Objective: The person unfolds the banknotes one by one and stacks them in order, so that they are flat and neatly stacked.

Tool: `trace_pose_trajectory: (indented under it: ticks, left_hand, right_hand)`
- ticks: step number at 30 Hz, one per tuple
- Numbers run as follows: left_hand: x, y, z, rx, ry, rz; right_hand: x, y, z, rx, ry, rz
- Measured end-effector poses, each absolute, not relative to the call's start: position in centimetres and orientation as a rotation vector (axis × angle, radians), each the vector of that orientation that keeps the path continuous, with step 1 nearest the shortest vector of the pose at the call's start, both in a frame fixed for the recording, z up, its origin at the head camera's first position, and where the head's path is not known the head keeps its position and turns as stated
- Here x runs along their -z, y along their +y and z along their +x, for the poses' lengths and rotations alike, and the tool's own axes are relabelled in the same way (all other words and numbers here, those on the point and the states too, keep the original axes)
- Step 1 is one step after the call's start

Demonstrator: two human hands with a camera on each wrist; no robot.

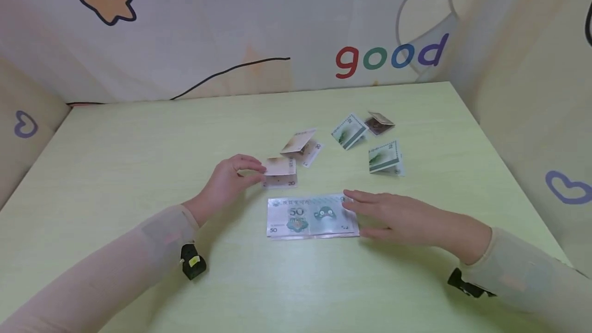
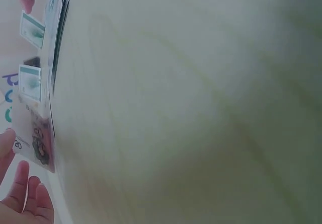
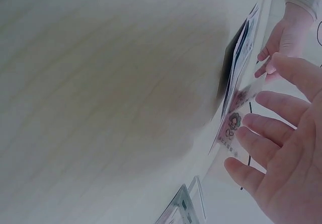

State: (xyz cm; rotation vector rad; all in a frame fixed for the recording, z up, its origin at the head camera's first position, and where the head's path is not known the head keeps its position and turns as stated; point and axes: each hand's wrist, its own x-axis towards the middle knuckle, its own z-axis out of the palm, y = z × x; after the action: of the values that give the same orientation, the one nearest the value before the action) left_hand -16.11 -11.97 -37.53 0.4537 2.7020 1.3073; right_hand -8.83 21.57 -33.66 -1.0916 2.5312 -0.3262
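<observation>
My left hand (image 1: pixel 229 181) reaches in from the left and pinches the left edge of a folded 20 banknote (image 1: pixel 280 167), its thumb and finger right at the paper. In the left wrist view the same pink-tinted banknote (image 2: pixel 36 138) stands on edge beside the fingertips. A flat stack of 50 banknotes (image 1: pixel 302 215), bluish green with a cartoon figure, lies in front of it. My right hand (image 1: pixel 402 218) is spread over the right end of that stack, fingers extended and apart. In the right wrist view the right hand (image 3: pixel 287 138) shows these spread fingers beside the notes.
Behind the hands stand a second folded 20 note (image 1: pixel 299 144), two folded green notes (image 1: pixel 349 131) and a folded brown note (image 1: pixel 380 123). They rest tent-like on the pale green table (image 1: pixel 139 143). A printed curtain (image 1: pixel 208 24) rises behind it.
</observation>
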Motion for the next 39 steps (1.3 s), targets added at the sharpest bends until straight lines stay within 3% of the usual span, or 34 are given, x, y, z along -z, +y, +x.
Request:
trace_pose_trajectory:
  ticks: [26,39]
  left_hand:
    - [35.2,-14.0,-16.7,-1.582,2.866,0.296]
    - [33.5,-14.4,-15.9,-1.691,2.737,0.0]
  right_hand:
    - [33.5,21.7,-9.0,0.358,2.541,-1.027]
    - [33.5,21.6,-9.1,0.39,2.584,-1.031]
